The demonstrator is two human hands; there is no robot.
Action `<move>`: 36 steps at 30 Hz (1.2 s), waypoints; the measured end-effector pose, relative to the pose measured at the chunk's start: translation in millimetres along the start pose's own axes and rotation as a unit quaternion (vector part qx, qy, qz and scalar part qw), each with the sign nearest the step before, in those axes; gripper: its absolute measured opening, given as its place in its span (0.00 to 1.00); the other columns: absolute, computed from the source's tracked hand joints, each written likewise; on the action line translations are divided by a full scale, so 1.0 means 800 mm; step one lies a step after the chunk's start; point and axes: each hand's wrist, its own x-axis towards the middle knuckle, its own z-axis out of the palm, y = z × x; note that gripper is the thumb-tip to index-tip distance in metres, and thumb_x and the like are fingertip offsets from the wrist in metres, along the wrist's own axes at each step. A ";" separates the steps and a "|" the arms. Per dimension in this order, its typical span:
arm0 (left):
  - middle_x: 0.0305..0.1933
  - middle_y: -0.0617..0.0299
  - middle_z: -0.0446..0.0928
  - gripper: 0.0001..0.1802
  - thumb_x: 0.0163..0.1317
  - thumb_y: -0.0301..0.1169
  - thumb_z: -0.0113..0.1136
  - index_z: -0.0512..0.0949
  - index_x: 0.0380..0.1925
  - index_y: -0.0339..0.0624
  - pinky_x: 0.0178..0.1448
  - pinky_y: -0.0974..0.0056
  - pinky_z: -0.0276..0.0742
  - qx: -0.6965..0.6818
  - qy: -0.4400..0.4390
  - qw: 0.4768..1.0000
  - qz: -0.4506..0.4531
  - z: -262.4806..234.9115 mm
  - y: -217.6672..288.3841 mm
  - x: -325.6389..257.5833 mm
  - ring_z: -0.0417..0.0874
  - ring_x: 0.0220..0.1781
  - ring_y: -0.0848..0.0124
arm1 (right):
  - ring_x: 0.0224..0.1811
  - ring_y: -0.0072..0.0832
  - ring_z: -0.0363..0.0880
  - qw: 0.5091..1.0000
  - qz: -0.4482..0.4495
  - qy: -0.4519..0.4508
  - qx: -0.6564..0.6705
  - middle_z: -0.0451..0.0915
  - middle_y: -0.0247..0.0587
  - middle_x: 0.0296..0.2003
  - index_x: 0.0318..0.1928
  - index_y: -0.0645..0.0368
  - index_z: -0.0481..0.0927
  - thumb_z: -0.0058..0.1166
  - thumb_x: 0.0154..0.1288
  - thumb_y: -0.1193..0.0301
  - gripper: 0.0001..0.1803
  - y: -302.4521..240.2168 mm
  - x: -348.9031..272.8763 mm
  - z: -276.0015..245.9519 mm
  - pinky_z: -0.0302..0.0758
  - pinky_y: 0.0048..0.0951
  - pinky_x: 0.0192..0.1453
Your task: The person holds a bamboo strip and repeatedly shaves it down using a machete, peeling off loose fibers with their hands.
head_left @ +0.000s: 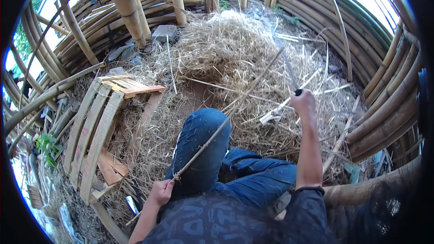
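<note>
My left hand is closed around the lower end of a long, thin bamboo stick. The stick slants up and to the right, passing in front of my bent left knee, and its far end is over the straw. In my right hand, held out to the right, is the dark handle of a long-bladed knife. Its grey blade points up and away, smeared toward the tip. The blade lies close to the far part of the stick; whether they touch I cannot tell. Jeans cover my folded legs.
A heap of dry straw and shavings spreads ahead, with pale split strips lying on it. To the left stands a slatted wooden crate. Bamboo pole walls curve around, and a thick upright post rises near stones.
</note>
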 end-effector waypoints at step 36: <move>0.15 0.67 0.69 0.21 0.69 0.43 0.54 0.82 0.33 0.33 0.28 0.66 0.66 -0.073 -0.146 0.969 -0.184 -0.001 0.005 -0.019 0.64 0.21 0.79 | 0.18 0.32 0.77 0.934 -0.260 -0.013 0.243 0.75 0.39 0.17 0.32 0.61 0.77 0.58 0.62 0.52 0.21 -0.070 -0.251 0.076 0.73 0.32 0.24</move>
